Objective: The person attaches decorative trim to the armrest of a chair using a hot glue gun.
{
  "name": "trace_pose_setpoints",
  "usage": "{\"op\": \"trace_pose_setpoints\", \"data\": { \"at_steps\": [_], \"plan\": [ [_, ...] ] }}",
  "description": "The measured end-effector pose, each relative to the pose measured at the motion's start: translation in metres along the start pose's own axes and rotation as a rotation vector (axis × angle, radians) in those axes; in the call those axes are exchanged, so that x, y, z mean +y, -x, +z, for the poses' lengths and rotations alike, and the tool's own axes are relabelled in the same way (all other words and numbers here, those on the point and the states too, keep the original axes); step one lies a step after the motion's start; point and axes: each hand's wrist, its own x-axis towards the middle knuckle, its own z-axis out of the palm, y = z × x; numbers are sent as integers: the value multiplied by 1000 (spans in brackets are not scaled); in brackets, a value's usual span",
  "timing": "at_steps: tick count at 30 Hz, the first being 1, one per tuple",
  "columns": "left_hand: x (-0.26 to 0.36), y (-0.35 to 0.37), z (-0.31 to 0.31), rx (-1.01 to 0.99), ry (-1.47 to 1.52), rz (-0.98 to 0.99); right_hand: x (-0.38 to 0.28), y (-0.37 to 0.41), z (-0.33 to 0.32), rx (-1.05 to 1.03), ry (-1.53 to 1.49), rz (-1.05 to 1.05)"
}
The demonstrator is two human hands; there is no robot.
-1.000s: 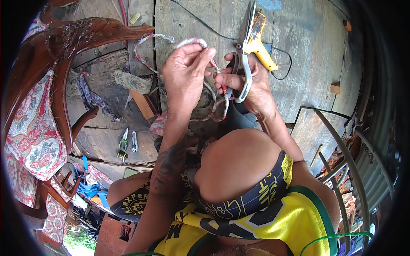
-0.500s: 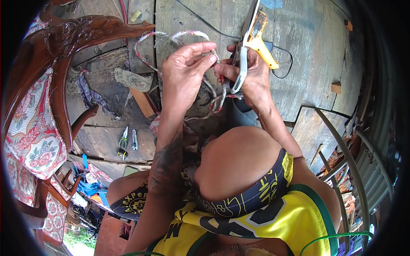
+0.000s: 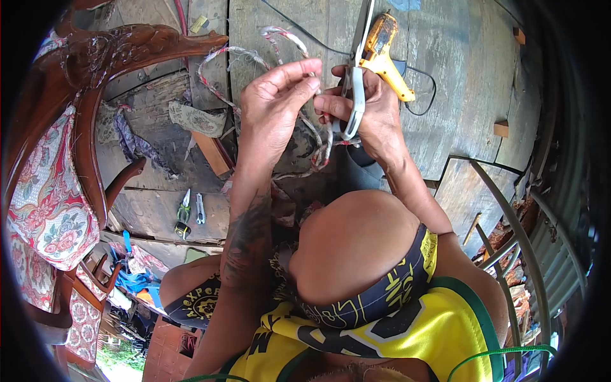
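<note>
My left hand point(image 3: 273, 105) is closed, pinching a thin fabric-covered cord point(image 3: 287, 34) of frayed white and red between thumb and fingertips. The cord loops above and to the left of that hand, then hangs in more loops below the fingers. Close by on the right, my right hand point(image 3: 375, 111) is closed around a pair of scissors point(image 3: 358, 95) with grey handles, its blades pointing up and away. The right thumb and forefinger also pinch the cord, just beside the left fingertips. My hands hide part of the cord.
Beyond the scissors lies a yellow corded pistol-shaped tool point(image 3: 385, 60). Pliers point(image 3: 184, 207), a utility knife point(image 3: 200, 209) and fabric scraps point(image 3: 137, 137) rest on the wooden planks. A carved wooden chair point(image 3: 95, 63) with floral upholstery point(image 3: 54, 191) stands at the left; curved metal bars point(image 3: 519, 223) are at the right.
The cord's upper loop has moved up and left. My right hand and the scissors have shifted slightly left. Both hands still pinch the cord.
</note>
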Motion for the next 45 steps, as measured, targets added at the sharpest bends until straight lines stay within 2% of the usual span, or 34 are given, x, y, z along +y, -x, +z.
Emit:
{"op": "trace_pose_setpoints", "data": {
  "at_steps": [4, 6, 13, 19, 28, 31, 33, 35, 38, 45],
  "plan": [
    [5, 1, -1, 48, -26, 98, 7, 6, -5, 14, 5, 71],
    [9, 2, -6, -15, -51, 102, 13, 8, -10, 2, -57, 116],
    [12, 3, -13, -101, -101, 109, 21, 3, -7, 38, -73, 48],
    [10, 1, -14, -96, -90, 128, 25, 7, -3, -65, -96, 104],
    [10, 1, -14, -121, -92, 102, 11, 18, -5, 11, 204, 39],
    [17, 1, -16, -78, -117, 117, 17, 28, -21, 9, 205, 62],
    [17, 1, -20, -89, -23, 160, 23, 33, -35, -55, 267, 53],
    [15, 0, -21, -92, -17, 200, 20, 40, -38, -222, 141, 203],
    [15, 0, -19, -98, -17, 230, 23, 45, -39, -316, 200, 180],
    [10, 0, -18, -106, -31, 228, 16, 44, -27, -297, 190, 233]
  ]
}}
